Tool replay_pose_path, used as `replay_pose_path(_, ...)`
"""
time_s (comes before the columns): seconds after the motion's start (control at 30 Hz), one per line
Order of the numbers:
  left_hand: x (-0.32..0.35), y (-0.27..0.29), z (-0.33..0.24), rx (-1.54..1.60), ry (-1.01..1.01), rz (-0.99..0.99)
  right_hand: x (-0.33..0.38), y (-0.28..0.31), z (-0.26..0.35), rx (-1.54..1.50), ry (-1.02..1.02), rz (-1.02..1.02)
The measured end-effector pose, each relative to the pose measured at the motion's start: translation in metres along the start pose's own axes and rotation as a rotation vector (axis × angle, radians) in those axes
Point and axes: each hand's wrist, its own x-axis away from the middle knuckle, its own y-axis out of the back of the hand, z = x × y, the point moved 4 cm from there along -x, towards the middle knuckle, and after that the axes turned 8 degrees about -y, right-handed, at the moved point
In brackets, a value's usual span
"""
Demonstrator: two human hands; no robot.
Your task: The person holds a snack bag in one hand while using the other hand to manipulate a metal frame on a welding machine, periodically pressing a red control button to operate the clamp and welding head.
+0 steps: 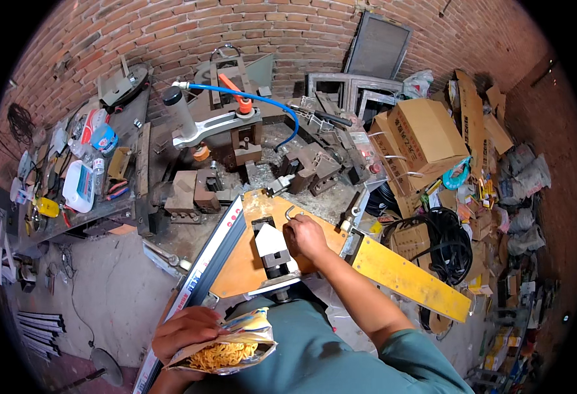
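Note:
My left hand (pixel 190 331) is closed around an opened packet (pixel 262 326), tilted so its mouth faces me, with dry noodles (pixel 223 355) showing inside. My right hand (pixel 309 238) rests on the orange-yellow plate (pixel 236 279) of a machine, its fingers curled. A small bent metal rod that looks like a hex key (pixel 290 212) sticks out by its fingertips; the rest of it is hidden. Just left of this hand, a white pointed block (pixel 270 240) sits over a dark slot in the plate.
A long striped rail (pixel 200 279) and a yellow arm (pixel 406 276) flank the plate. Behind stand a clamp with a blue hose (pixel 269 100) and metal blocks (pixel 315 167). A cluttered bench (pixel 141 167) is at left; cardboard boxes (pixel 429 134) and black cable coils (pixel 449 246) at right.

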Motion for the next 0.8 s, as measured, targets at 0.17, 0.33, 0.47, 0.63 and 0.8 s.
replay_pose_path(0.17, 0.000, -0.001, 0.002, -0.025, -0.006, 0.007, -0.005, 0.000, 0.001, 0.026, -0.070, 0.067)
replay_pose_path(0.33, -0.001, -0.001, 0.002, -0.017, 0.021, 0.007, -0.006, 0.007, 0.006, 0.116, -0.075, 0.139)
replay_pose_path(0.47, -0.002, 0.000, 0.004, 0.003, 0.011, 0.013, -0.001, 0.015, 0.009, 0.171, -0.053, 0.155)
replay_pose_path(0.63, -0.001, -0.001, 0.005, 0.009, 0.021, 0.014, 0.003, 0.017, 0.007, 0.154, -0.004, 0.132)
replay_pose_path(0.8, 0.001, -0.002, 0.006, 0.031, 0.033, 0.012, 0.007, 0.007, -0.001, 0.115, -0.003, 0.142)
